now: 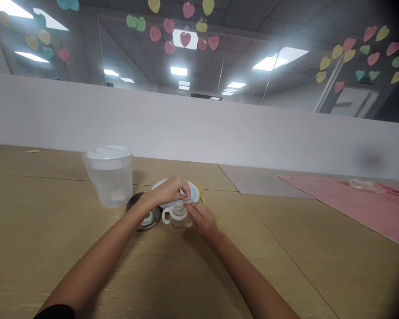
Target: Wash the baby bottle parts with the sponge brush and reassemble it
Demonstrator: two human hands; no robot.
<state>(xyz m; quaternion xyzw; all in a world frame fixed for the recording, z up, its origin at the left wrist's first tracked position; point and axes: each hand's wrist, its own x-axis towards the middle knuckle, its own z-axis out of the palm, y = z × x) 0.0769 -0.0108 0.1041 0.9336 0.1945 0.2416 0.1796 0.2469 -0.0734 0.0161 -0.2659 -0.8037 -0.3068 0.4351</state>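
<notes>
A clear baby bottle (177,225) with two white side handles and red lettering stands upright on the table, its mouth uncovered. Just above and to the right of its neck, a small translucent round piece (187,200) is pinched between my fingers. My left hand (171,189) reaches over from behind the bottle, fingers closed at the top of that piece. From the right, my right hand (203,219) grips its lower edge, close to the bottle's right handle. To the left, a metal bowl (155,222) holds a white ring-shaped part (148,219), partly covered by my left forearm.
Behind my hands lies a white plate (195,192), with a yellow and green item (199,190) at its right edge. A lidded clear pitcher (113,184) stands at the left. A pink cloth (359,204) and a grey mat (262,181) lie to the right. A white wall borders the table's back.
</notes>
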